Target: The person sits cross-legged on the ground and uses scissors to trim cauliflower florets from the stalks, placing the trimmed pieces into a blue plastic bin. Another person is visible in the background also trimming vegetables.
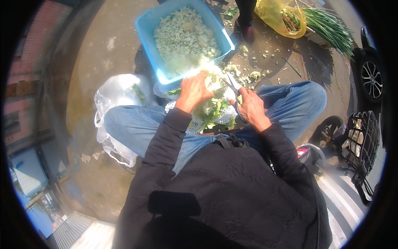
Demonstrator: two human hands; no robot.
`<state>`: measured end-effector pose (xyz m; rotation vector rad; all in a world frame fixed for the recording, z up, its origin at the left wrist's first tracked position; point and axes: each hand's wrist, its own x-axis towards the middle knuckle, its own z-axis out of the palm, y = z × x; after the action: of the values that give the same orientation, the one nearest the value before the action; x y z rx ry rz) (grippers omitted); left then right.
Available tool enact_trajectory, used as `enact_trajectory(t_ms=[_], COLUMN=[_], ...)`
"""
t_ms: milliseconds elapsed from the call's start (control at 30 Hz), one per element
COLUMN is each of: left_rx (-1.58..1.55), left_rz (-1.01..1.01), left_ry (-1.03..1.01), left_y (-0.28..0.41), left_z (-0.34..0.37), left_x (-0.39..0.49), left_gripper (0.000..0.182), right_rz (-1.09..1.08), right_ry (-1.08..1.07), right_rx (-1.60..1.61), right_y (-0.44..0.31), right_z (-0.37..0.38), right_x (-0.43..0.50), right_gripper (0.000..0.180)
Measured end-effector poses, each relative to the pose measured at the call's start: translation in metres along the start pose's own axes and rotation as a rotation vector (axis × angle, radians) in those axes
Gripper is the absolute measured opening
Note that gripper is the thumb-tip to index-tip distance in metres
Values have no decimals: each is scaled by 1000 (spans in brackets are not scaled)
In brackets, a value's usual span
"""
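Note:
A cauliflower head, partly washed out by glare, is held by my left hand at the near edge of a blue plastic tub. Cut cauliflower florets fill much of the tub. In my right hand is a pair of scissors, its blades parted and pointing at the head's right side. Beneath both hands, between my knees, lie green cauliflower leaves and white mesh netting.
Cauliflower crumbs litter the ground right of the tub. Beyond them are another person's shoe, a yellow plastic bag and green onions. A clear plastic bag lies by my left knee. A black wire basket and a car wheel are at right.

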<state>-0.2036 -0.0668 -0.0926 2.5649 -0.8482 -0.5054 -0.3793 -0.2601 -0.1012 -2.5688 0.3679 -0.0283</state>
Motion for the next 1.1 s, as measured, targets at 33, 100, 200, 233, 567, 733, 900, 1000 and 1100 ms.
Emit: enact_trajectory(t_ms=[33,100,200,233,567,733,900,1000,1100], left_rx=[7,10,27,31,42,152,288,356,339], left_rz=[2,15,23,24,207,282,334,395,460], left_ry=[16,40,49,42,178,217,178,192,189], left_y=[1,1,2,2,1,3,5,14,25], left_z=[1,1,1,2,10,11,15,19,19], left_x=[-2,-5,-9,-10,-34,-45,-45,-44,-44], left_gripper=[54,53,50,49,44,47,39,22,5], right_rz=[11,15,-20,1,365,101,-10,-62,-47], right_ry=[-12,-24,-23,-65,-99,37,55,83,19], right_rx=[-21,-55,-3,-1,433,32,-222,-256,-328], right_y=[0,0,1,1,8,-12,-19,-17,-16], right_z=[2,6,12,14,-14,-30,-34,-32,-29], right_x=[0,0,-6,-8,-14,-14,-11,-9,-9], right_gripper=[52,47,45,46,50,46,55,55,56])
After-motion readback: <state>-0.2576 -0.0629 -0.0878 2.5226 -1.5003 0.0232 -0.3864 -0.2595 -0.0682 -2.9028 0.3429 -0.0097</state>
